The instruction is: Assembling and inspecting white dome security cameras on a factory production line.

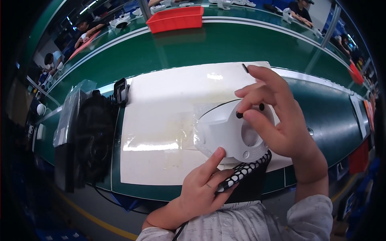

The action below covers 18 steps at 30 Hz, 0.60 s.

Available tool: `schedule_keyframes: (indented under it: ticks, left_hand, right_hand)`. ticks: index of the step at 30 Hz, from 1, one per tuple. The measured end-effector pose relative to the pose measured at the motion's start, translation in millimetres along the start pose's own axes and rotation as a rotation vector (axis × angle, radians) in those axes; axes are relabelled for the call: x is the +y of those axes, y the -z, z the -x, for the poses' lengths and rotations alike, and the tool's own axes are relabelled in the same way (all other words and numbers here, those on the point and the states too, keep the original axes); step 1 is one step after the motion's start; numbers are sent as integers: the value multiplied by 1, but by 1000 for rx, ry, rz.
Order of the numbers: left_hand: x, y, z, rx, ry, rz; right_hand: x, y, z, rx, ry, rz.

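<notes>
A glossy white plastic housing (pixel 221 126), rounded with a large opening, lies tilted in front of me. Clear film shows along its left side. My left hand (pixel 203 188) is closed round a black strip with white ovals (pixel 245 170) at the housing's near edge, its index fingertip against the housing. My right hand (pixel 277 112) is over the housing's right side. Its thumb and a bent finger close at a small round black pad (pixel 239 115); a second dark spot (pixel 261 107) shows between the fingers. At the raised index fingertip is a thin black piece (pixel 245 68).
White board (pixel 157 120) covers the green bench under the work. To the left lie a black bag-like bundle (pixel 94 136), a plastic-wrapped box (pixel 70 116) and a black frame-shaped part (pixel 120 91). Beyond stands a red bin (pixel 175 19). Other people work at far benches.
</notes>
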<state>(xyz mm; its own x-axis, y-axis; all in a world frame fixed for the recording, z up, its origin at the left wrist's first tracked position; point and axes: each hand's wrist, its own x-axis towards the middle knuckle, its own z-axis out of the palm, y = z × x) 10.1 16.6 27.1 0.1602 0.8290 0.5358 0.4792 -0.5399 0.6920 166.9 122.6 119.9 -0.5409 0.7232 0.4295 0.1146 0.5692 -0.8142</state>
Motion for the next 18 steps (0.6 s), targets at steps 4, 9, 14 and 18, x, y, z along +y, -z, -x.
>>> schedule_keyframes:
  ticks: [4, 9, 14, 18]
  left_hand:
    - [0, 0, 0, 6, -1, -6]
    - [-2, -1, -1, 15, -26, -16]
    - [1, 1, -4, -6, -9, -19]
    - [0, 0, -4, 11, -22, -5]
  right_hand:
    - [-5, 8, 6, -89, 260, 503]
    - [-14, 4, 17, -137, 265, 745]
    - [6, 5, 37, -65, 230, 448]
    - [4, -6, 40, -114, 207, 557]
